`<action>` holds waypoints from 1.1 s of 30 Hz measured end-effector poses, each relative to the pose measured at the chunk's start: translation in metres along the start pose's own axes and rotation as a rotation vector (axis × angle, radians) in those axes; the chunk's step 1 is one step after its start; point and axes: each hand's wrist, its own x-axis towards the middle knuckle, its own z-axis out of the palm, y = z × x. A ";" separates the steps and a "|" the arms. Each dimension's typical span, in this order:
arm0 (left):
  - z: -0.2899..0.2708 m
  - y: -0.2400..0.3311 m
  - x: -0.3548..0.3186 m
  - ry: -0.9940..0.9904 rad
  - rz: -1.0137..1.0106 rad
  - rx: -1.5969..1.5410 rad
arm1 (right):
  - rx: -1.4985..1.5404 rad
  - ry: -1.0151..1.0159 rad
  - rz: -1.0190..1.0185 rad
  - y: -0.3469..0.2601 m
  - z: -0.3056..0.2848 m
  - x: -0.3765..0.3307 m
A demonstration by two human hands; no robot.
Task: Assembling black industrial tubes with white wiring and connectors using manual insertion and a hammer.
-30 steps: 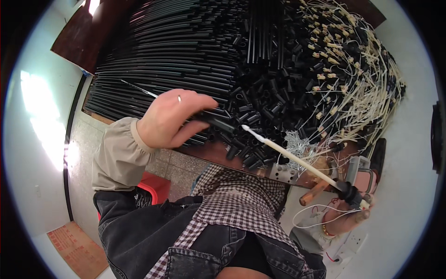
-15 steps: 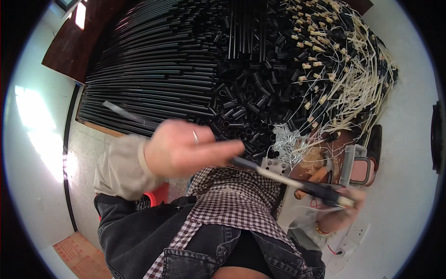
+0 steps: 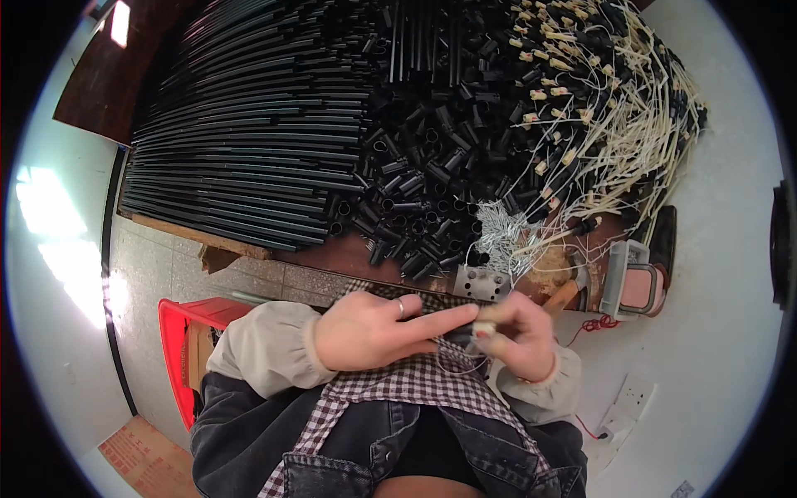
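Note:
My left hand (image 3: 382, 334) is in front of the checked apron (image 3: 403, 383), index finger stretched toward the right hand, the other fingers curled. They close on a dark tube mostly hidden under the hand; a greyish rod end (image 3: 256, 299), seemingly the same tube, shows past the left sleeve. Close by on the right, my right hand (image 3: 523, 339) pinches a small cream connector (image 3: 484, 330) with a reddish spot, between thumb and fingers. A thin pale wire (image 3: 452, 369) loops below it. The black part behind the connector is largely covered by my fingers.
Long black tubes (image 3: 249, 158) lie stacked at the left, short black tube fittings (image 3: 423, 183) in the middle, cream-wired connectors (image 3: 614, 124) at the right. Nearer are silver screws (image 3: 502, 236), a drilled metal block (image 3: 481, 284), a hammer (image 3: 564, 292), a red bin (image 3: 176, 349) and a power strip (image 3: 633, 402).
Both hands have come together in front of the apron; the right moved left and up with the connector. The tube has swung lower on the left. The view has shifted slightly.

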 end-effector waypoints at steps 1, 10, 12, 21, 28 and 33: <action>0.010 0.002 0.002 0.050 -0.011 -0.080 | 0.154 0.042 0.098 0.003 0.009 0.002; 0.047 -0.010 -0.002 0.115 -0.012 -0.711 | -0.411 0.047 -0.269 -0.018 0.007 0.010; 0.040 -0.009 0.000 0.252 -0.024 -0.354 | -0.307 0.235 -0.358 -0.020 0.000 0.009; 0.047 -0.026 -0.039 0.106 -0.423 -0.297 | -0.661 -0.028 0.005 -0.012 -0.023 0.092; 0.044 -0.021 -0.043 0.282 -0.525 -0.227 | -1.147 0.192 -0.122 0.050 -0.049 0.128; 0.040 -0.022 -0.031 0.263 -0.496 -0.232 | -1.065 0.130 -0.051 0.047 -0.038 0.128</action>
